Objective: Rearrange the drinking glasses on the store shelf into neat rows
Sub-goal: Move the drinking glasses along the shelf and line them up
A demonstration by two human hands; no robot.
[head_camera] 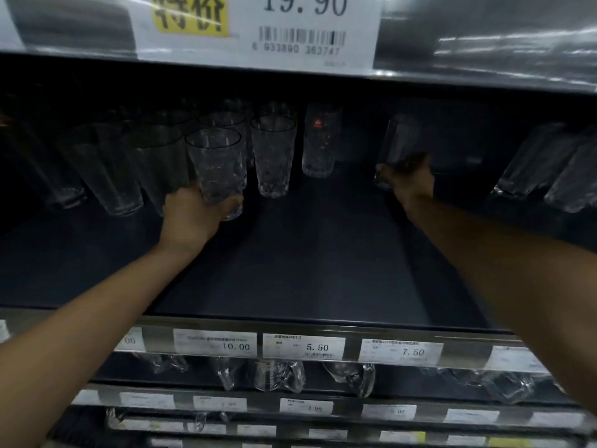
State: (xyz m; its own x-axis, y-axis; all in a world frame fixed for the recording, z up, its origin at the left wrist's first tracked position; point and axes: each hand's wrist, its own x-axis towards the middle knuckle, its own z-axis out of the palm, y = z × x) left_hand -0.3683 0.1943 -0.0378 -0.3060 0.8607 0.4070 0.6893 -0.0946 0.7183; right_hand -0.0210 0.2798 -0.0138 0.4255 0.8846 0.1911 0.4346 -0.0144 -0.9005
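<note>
Both hands deep in dim shelf (pixel 307 253). Left hand (pixel 190 218) wrapped round base of textured glass (pixel 216 166) beside cluster; right hand (pixel 408 179) clamped on blurred smooth glass (pixel 399 147), well apart. Best: slide low, upright, set flush with neighbour (pixel 274 153), avoid clinking.

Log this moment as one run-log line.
left hand: grips textured glass | right hand: grips plain glass | shelf: front bare
</note>
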